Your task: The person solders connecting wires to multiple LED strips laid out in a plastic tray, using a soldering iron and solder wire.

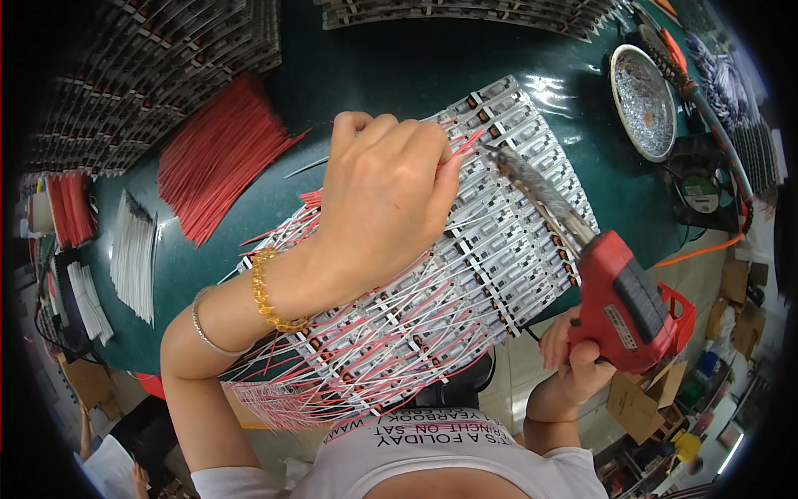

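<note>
My left hand [386, 195] is closed on a thin red wire [462, 148], pressing its end onto a panel of small white circuit strips [507, 249] lying on the dark green table [399, 75]. My right hand [578, 358] grips the handle of a red soldering gun [623, 299]. Its long metal tip [519, 170] points at the spot where the wire end meets the panel. Several red and white wires [349, 366] stick out of the panel's near side toward me.
A bundle of loose red wires [220, 154] lies to the left, with white wires [133, 254] beside it. Stacks of more strip panels [150, 66] fill the far left and the back. A round metal dish [644, 100] and a small fan [698, 187] sit at the right.
</note>
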A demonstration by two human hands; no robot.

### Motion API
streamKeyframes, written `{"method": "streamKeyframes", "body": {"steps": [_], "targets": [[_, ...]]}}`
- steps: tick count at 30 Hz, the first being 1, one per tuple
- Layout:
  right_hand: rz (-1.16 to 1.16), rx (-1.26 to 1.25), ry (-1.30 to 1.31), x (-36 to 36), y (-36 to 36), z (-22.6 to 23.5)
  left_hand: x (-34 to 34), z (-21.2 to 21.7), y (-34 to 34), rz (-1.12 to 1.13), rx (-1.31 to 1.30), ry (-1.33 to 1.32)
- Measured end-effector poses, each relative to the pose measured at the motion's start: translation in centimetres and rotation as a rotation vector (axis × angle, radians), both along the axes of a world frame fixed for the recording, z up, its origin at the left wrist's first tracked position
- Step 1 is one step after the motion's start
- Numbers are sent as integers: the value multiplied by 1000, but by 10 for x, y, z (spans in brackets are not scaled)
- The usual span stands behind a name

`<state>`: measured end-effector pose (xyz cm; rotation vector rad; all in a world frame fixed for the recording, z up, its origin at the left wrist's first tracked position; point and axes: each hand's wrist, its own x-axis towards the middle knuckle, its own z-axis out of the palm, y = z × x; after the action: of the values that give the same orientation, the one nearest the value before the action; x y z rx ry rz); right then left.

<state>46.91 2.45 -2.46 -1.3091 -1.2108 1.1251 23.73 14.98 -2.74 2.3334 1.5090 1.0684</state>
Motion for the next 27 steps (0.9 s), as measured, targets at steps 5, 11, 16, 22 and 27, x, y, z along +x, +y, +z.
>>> {"method": "streamKeyframes", "body": {"steps": [5, 11, 16, 22, 27], "targets": [[-98, 72, 19, 6, -5, -6, 0, -1, -1, 6, -22, 45], [3, -23, 130, -1, -1, 4, 0, 1, 0, 1, 5, 16], [22, 6, 169, -3, 1, 8, 1, 3, -1, -2, 12, 20], [5, -7, 224, 3, -3, 11, -2, 10, -2, 27, 181, 87], [-39, -24, 249, 3, -7, 11, 7, 8, -8, -50, -135, -52]]}}
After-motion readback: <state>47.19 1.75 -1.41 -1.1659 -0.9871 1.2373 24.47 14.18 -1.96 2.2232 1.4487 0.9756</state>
